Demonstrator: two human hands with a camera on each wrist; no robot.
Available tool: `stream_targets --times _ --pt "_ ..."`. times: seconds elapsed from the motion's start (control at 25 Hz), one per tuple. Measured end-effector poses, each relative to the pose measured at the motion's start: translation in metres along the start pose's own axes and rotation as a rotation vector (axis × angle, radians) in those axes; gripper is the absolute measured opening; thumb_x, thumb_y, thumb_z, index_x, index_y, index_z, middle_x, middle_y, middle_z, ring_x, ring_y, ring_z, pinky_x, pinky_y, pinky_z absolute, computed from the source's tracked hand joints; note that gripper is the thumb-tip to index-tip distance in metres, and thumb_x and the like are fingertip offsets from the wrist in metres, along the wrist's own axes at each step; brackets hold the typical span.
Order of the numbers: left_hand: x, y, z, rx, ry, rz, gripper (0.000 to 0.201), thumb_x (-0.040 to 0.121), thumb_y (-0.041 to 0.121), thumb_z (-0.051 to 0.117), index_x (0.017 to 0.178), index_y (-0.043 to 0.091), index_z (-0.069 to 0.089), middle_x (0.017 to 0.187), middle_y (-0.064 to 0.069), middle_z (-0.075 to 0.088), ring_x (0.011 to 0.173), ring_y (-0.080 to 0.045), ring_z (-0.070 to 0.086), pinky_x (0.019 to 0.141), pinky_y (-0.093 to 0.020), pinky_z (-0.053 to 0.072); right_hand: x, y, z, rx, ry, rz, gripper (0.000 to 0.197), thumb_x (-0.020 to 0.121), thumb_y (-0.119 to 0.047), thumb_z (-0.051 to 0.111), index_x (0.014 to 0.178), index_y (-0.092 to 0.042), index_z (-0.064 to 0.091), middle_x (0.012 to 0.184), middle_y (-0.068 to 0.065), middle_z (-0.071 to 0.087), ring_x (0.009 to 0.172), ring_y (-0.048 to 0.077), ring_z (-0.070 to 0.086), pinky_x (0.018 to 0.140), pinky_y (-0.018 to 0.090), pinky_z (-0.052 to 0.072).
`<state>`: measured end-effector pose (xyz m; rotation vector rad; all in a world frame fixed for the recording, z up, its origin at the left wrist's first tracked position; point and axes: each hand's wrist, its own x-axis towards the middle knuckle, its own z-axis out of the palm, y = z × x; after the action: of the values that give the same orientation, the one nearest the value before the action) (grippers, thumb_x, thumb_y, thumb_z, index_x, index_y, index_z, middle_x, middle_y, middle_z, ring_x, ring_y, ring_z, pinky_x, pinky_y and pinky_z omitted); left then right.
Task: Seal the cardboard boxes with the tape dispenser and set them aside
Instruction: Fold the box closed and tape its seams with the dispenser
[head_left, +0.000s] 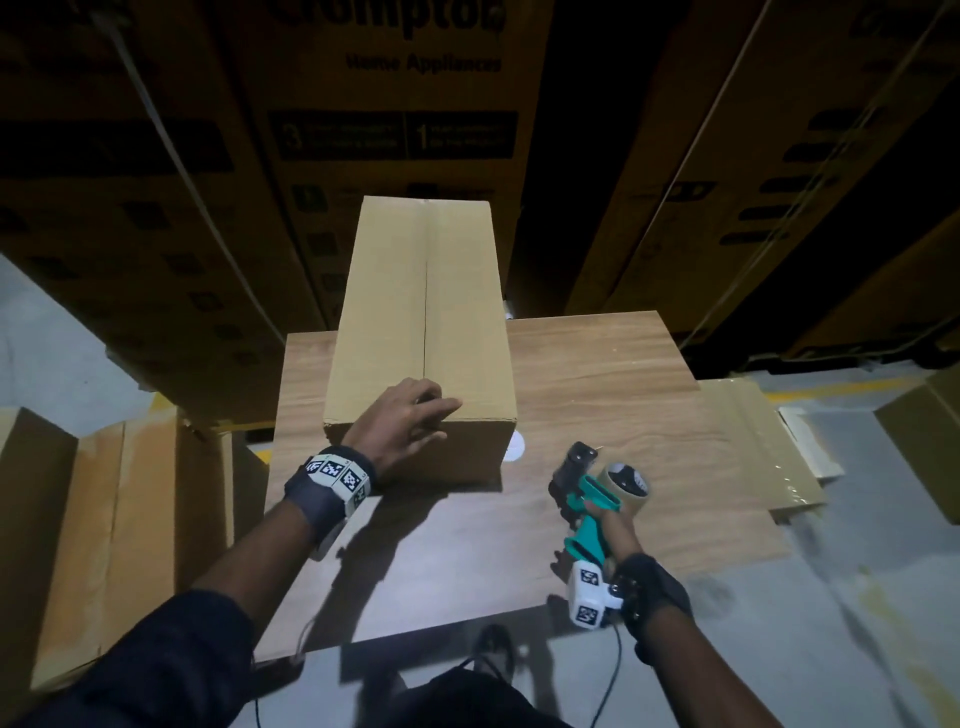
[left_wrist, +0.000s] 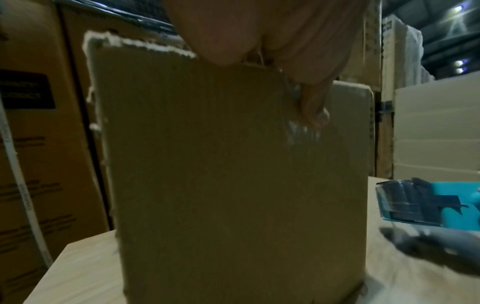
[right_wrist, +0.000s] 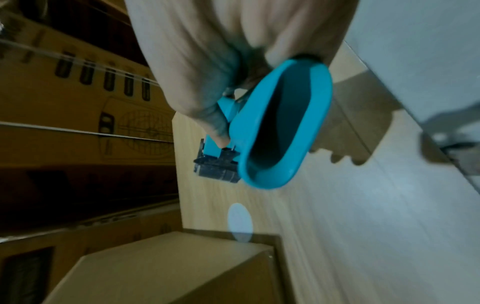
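While right hand (head_left: 615, 525) grips dispenser (head_left: 589, 496), box (head_left: 423, 322) left

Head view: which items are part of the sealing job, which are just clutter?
In the job:
- cardboard box on the wooden table, top seam untaped
- left hand resting on its near edge
- tape dispenser, gripped by the right hand

Lying about:
- printed cartons stacked behind
- flattened cardboard on the floor, right
- open boxes on the left

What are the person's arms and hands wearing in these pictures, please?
Both hands are bare. The left hand has a dark wristband carrying white blocks printed with black square markers. The right hand has a black wrist strap with a white marker-printed camera unit and a thin dark cable. Dark sleeves cover the upper forearms.
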<state>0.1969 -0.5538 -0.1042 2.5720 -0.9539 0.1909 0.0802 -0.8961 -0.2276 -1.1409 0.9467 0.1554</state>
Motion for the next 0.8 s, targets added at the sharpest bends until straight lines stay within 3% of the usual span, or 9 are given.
stream_targets --times 0.08,0.16,0.24,0.32,0.44,0.56,0.68,0.8 --pt "-0.001 0.003 -0.008 -0.106 -0.035 -0.074 0.053 0.084 0.009 0.082 0.134 0.019 0.067 0.124 -0.007 0.06 0.108 -0.022 0.058 0.092 -0.033 0.055 -0.026 -0.022 0.003 0.099 -0.125 -0.037 0.036 0.102 -0.007 0.056 0.136 -0.015 0.046 0.102 0.018 0.063 0.069 0.025 0.067 0.056 0.037 0.059" --pt "-0.007 0.011 -0.018 -0.266 -0.044 -0.191 0.049 0.086 0.005 0.078 0.132 0.02 0.068 0.128 -0.001 0.06 0.113 -0.015 0.059 0.098 -0.027 0.053 -0.059 -0.043 0.006 0.034 -0.249 -0.201 0.039 0.101 -0.006 0.057 0.135 -0.023 0.048 0.104 0.018 0.062 0.07 0.026 0.065 0.057 0.037 0.058" --pt "-0.01 0.023 -0.034 -0.516 -0.011 -0.354 0.043 0.088 0.023 0.078 0.13 0.023 0.069 0.124 0.004 0.068 0.112 -0.008 0.064 0.1 -0.03 0.055 -0.088 -0.06 0.013 -0.139 -0.31 -0.402 0.041 0.099 -0.006 0.061 0.13 -0.031 0.053 0.102 0.017 0.064 0.07 0.027 0.065 0.059 0.039 0.058" --pt "-0.011 0.039 -0.056 -0.855 -0.012 -0.548 0.044 0.09 0.043 0.067 0.127 0.019 0.07 0.118 0.0 0.074 0.109 -0.009 0.069 0.098 -0.031 0.056 -0.113 -0.071 0.023 -0.347 -0.362 -0.632 0.046 0.096 -0.008 0.067 0.131 -0.035 0.054 0.11 0.011 0.068 0.08 0.028 0.067 0.069 0.044 0.059" --pt "-0.011 0.062 -0.082 -1.187 -0.08 -0.761 0.066 0.093 0.062 0.043 0.129 0.013 0.067 0.117 -0.008 0.075 0.111 -0.018 0.072 0.099 -0.033 0.056 -0.139 -0.081 0.043 -0.642 -0.46 -1.002 0.045 0.095 -0.008 0.07 0.132 -0.029 0.056 0.112 -0.006 0.068 0.092 0.017 0.069 0.078 0.037 0.059" --pt "-0.019 0.076 -0.098 -1.363 -0.109 -0.868 0.087 0.087 0.078 0.025 0.128 0.013 0.066 0.117 -0.01 0.075 0.107 -0.018 0.072 0.1 -0.037 0.055 -0.161 -0.085 0.069 -0.755 -0.511 -1.295 0.037 0.092 -0.004 0.071 0.125 -0.018 0.061 0.114 -0.003 0.065 0.104 0.013 0.066 0.086 0.027 0.053" --pt "-0.033 0.08 -0.106 -1.485 -0.059 -0.934 0.094 0.085 0.081 0.02 0.122 0.01 0.068 0.11 -0.011 0.077 0.103 -0.02 0.074 0.095 -0.035 0.056 -0.163 -0.081 0.082 -0.862 -0.495 -1.429 0.034 0.088 -0.004 0.072 0.121 -0.011 0.065 0.112 0.004 0.062 0.097 0.018 0.064 0.079 0.031 0.054" --pt "-0.044 0.076 -0.105 -1.621 -0.023 -0.926 0.093 0.094 0.077 0.019 0.124 0.005 0.068 0.114 -0.019 0.075 0.106 -0.025 0.073 0.098 -0.038 0.057 -0.16 -0.079 0.09 -0.934 -0.495 -1.525 0.038 0.086 -0.006 0.072 0.122 -0.016 0.064 0.117 0.005 0.061 0.088 0.021 0.065 0.07 0.028 0.055"
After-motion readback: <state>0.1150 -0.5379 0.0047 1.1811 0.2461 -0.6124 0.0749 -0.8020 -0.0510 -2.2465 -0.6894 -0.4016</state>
